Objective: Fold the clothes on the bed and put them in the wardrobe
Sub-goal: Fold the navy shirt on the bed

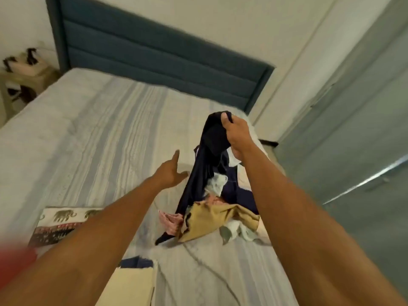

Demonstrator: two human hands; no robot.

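A striped bed (106, 133) fills the room, with the grey wardrobe (362, 133) along its right edge. A clothes pile (220, 219) lies near that edge. The right hand (236, 134) grips a dark garment (210, 138) above the pile. The left hand (169, 173) hovers beside it, fingers spread wide.

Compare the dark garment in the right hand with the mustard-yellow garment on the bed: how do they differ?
The dark garment is near black; the mustard-yellow garment is tan. The dark garment hangs long from the right hand, its lower end on the bed; the mustard-yellow garment lies crumpled there, held by no hand. Both are unfolded.
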